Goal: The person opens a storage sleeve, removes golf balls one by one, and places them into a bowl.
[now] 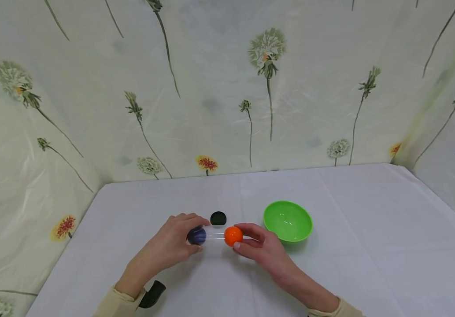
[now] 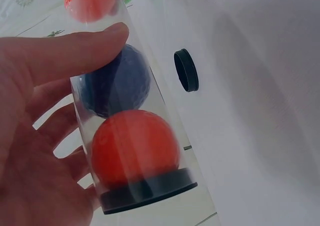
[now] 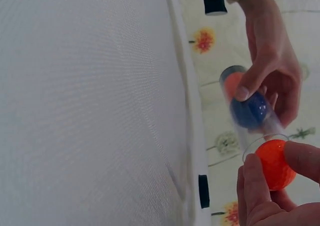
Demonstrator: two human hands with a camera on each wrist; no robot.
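My left hand (image 1: 172,244) grips a clear plastic tube (image 1: 211,235) held sideways above the table. In the left wrist view the tube (image 2: 135,121) holds a red-orange ball (image 2: 135,148) against its black bottom cap (image 2: 147,191) and a dark blue ball (image 2: 117,83) above it. My right hand (image 1: 260,246) pinches an orange ball (image 1: 233,236) at the tube's open mouth; the right wrist view shows this ball (image 3: 275,163) between thumb and fingers, right at the rim. A loose black cap (image 1: 218,218) lies on the table just behind the tube.
A green bowl (image 1: 288,221) stands to the right of my hands, with nothing visible inside. A white cloth covers the table (image 1: 370,246). Flower-printed sheets form walls at the back and both sides.
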